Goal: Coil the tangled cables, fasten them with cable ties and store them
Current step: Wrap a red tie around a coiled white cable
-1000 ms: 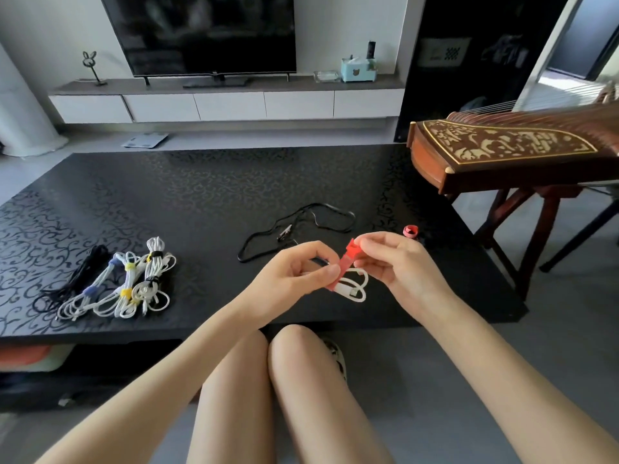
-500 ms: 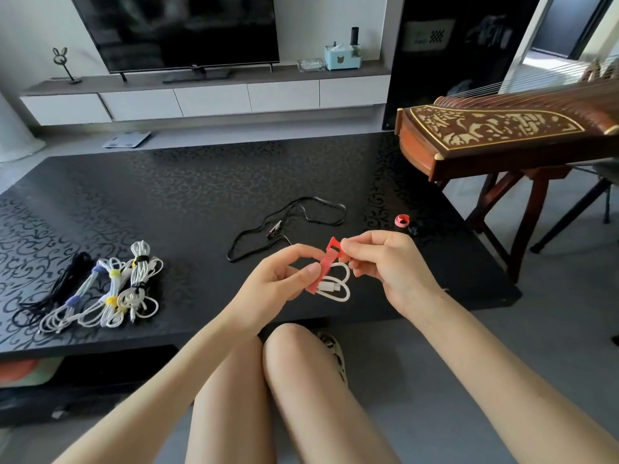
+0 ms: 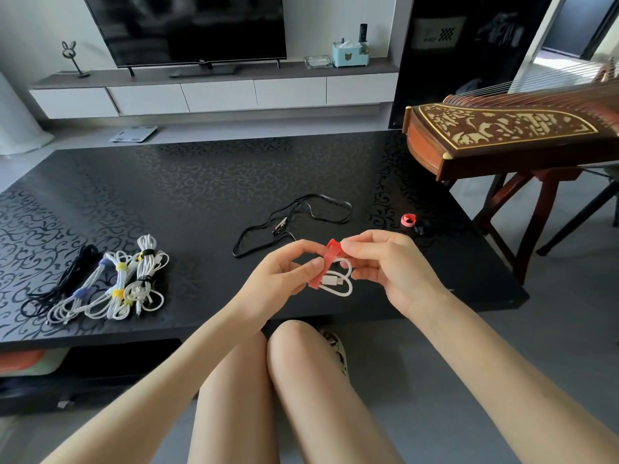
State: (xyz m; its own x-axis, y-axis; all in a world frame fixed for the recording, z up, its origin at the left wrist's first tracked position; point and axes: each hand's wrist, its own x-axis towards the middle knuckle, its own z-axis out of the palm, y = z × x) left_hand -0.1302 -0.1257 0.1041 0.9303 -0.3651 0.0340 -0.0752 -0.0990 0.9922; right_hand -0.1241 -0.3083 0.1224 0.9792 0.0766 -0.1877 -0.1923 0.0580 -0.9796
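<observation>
Both hands are raised over the near edge of the black patterned desk (image 3: 201,195), right of centre.

Left hand (image 3: 281,276): fingers curled, thumb and forefinger pinching a small coiled white cable (image 3: 338,284) together with the lower end of a red cable tie (image 3: 325,267).

Right hand (image 3: 392,266): fingers curled, fingertips pinching the upper end of the red cable tie, just beside the left hand. The tie runs upright across the left side of the coil, its top end folded over. The connector ends of the white cable lie inside the coil's loops. The coil is held clear of the desk surface, between the two hands.

On the desk, far of the hands: a loose black cable (image 3: 311,212) lying uncoiled in an open loop. To the right of it, near the right edge, a small red roll of tie (image 3: 408,220), with a dark item touching it that is too small to identify.

On the desk, near left: a row of coiled white cables (image 3: 110,289) fastened with purple, yellow and black ties, and a black bundle (image 3: 63,283) on their left side.

Right of the desk: a wooden stringed instrument (image 3: 502,132) on a stand
</observation>
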